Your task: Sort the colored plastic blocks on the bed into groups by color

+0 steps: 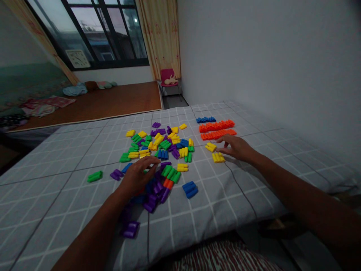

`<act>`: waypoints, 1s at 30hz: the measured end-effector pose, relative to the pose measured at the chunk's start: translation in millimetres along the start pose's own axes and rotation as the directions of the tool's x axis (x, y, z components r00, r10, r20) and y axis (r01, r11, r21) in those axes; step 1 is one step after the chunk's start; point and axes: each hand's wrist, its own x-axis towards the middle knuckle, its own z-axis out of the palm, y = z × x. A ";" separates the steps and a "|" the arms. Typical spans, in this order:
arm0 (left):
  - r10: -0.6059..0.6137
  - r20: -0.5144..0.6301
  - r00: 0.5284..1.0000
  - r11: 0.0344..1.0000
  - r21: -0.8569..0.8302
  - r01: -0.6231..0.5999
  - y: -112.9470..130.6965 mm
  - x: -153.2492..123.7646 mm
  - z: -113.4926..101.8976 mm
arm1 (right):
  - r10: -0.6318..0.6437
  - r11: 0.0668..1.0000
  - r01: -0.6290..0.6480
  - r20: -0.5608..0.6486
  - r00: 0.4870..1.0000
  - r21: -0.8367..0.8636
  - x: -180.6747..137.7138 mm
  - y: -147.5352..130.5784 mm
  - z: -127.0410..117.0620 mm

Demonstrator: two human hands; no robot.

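Grey checked cloth (222, 210) spreads before you, a window (104, 34) beyond it at 11 o'clock. From your head camera, with the mixed heap (163, 154) as dial centre, your right hand (238, 147) is at 3 o'clock, thumb and forefinger apart beside two yellow blocks (218, 157) — setting those out looks like the step in hand. Your left hand (138, 175) curves over the heap's 8 o'clock edge, fingers narrowly bent — whether they hold anything, you can't tell. Next probably calls for a light pinch. Count two orange rows (216, 126) between 2 and 3, one blue row (205, 119) at 2, one loose blue block (190, 189) between 4 and 5; the heap overlaps too much to count.
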 end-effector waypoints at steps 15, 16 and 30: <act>0.049 0.018 0.999 0.999 0.022 -0.050 -1.1 -3.0 -2.9 | -0.015 0.996 0.031 0.186 0.982 -0.081 24.4 18.7 -10.3; 0.054 0.016 0.998 0.998 0.024 -0.055 -1.5 -3.0 -3.4 | -0.016 0.997 0.029 0.168 0.986 -0.071 21.4 16.9 -12.7; 0.003 -0.073 0.997 0.999 -0.041 -0.006 -8.3 -1.5 -17.1 | -0.133 0.990 0.137 0.109 0.985 -0.030 -11.4 6.7 -6.4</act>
